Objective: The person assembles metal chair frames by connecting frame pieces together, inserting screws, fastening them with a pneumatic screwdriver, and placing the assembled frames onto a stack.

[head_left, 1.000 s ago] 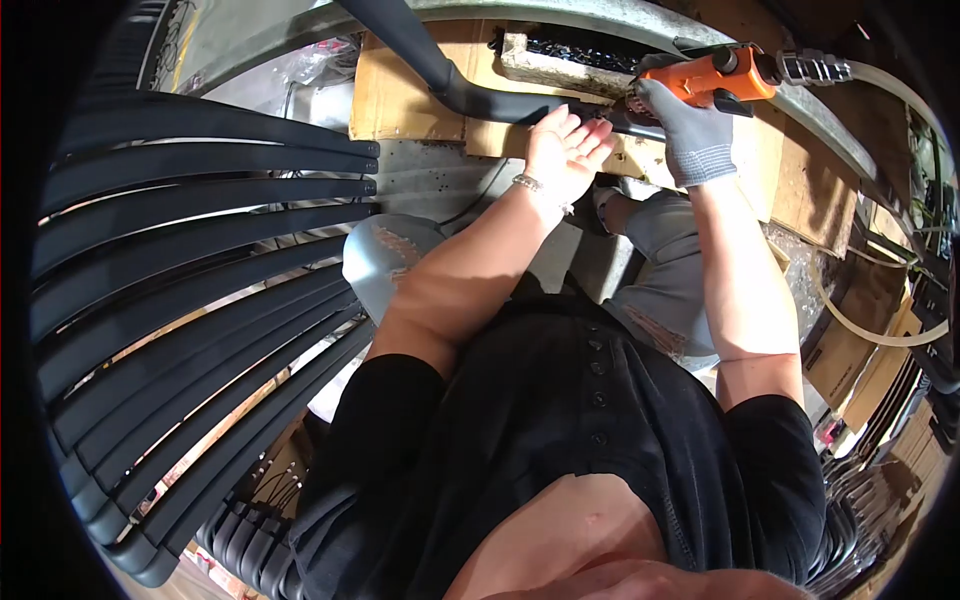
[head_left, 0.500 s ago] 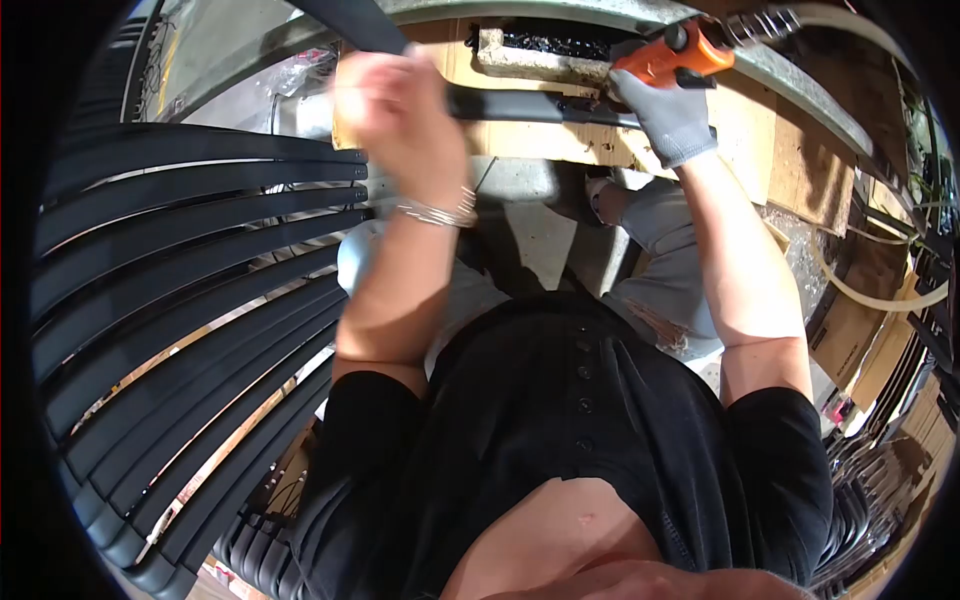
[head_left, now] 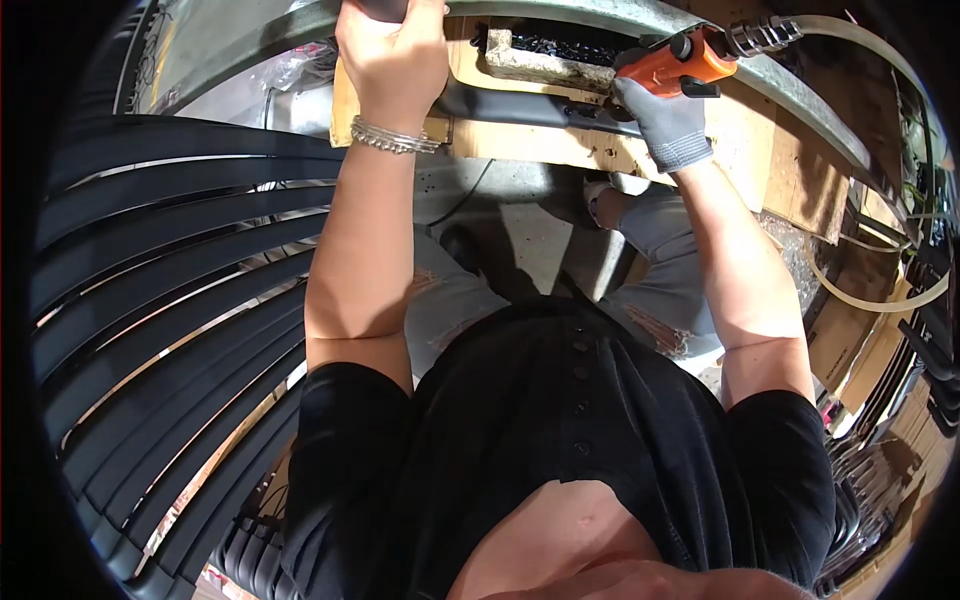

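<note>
My bare left hand (head_left: 395, 60), with bracelets at its wrist, is closed on a black bar (head_left: 384, 8) at the top edge of the view; most of the bar is out of frame. In a grey glove, my right hand (head_left: 662, 118) grips an orange air tool (head_left: 680, 68), which has a metal coupling and a pale hose (head_left: 850, 28). Below both hands, a second black bar (head_left: 520, 106) lies across the wooden board (head_left: 490, 143), its right end close under the glove. Beside it sits a worn tray (head_left: 545, 68) of small dark pieces, probably screws.
Several long black slats (head_left: 180, 215) are stacked on my left. A curved metal rail (head_left: 560, 12) runs behind the board. On the right, cardboard (head_left: 845, 360) and a loop of hose (head_left: 860, 300) stand near more black parts. My legs are under the board's front edge.
My left hand, blurred before, has moved up and away with the black bar, which now shows only at the top edge. My right hand and the air tool have hardly moved.
</note>
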A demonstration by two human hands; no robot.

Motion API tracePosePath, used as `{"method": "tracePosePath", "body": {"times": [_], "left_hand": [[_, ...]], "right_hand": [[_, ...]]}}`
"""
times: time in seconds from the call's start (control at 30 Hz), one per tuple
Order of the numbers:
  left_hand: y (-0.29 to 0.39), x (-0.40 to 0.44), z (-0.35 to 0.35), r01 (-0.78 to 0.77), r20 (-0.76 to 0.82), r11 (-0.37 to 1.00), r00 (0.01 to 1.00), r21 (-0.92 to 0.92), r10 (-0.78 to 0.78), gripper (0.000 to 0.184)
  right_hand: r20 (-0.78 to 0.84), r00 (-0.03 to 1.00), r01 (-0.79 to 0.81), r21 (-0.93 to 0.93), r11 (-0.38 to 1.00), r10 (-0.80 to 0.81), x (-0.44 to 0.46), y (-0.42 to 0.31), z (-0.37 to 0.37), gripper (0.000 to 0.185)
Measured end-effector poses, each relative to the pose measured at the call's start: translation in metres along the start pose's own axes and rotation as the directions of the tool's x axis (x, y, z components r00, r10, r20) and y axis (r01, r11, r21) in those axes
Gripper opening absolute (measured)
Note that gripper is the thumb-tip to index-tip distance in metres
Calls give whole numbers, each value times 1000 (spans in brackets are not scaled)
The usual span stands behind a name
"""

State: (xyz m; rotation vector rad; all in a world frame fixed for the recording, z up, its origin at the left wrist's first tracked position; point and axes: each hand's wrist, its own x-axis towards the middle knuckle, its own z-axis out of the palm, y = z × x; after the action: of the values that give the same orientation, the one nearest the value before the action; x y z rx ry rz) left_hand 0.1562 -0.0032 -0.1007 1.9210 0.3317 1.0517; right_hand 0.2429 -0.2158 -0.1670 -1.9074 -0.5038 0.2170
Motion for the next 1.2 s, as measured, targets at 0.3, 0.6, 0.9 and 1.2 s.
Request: {"method": "tracePosePath", "body": {"times": [0.3, 0.6, 0.9, 1.2], "left_hand": [[5, -2, 1, 39, 10, 999, 999, -25, -39, 11], [48, 15, -11, 171, 33, 975, 985, -144, -168, 13], [38, 17, -22, 13, -74, 996, 997, 84, -6, 19], [9, 14, -45, 134, -161, 987, 976, -94, -148, 18]], "right_hand": [[56, 998, 33, -92, 995, -28, 2, 6, 7, 25], [104, 994, 24, -10, 1000, -23, 5, -12, -2, 27], [-130, 978, 186, 183, 965, -164, -34, -93, -71, 30], [-244, 686, 119, 967, 225, 685, -73, 178, -185, 13]]}}
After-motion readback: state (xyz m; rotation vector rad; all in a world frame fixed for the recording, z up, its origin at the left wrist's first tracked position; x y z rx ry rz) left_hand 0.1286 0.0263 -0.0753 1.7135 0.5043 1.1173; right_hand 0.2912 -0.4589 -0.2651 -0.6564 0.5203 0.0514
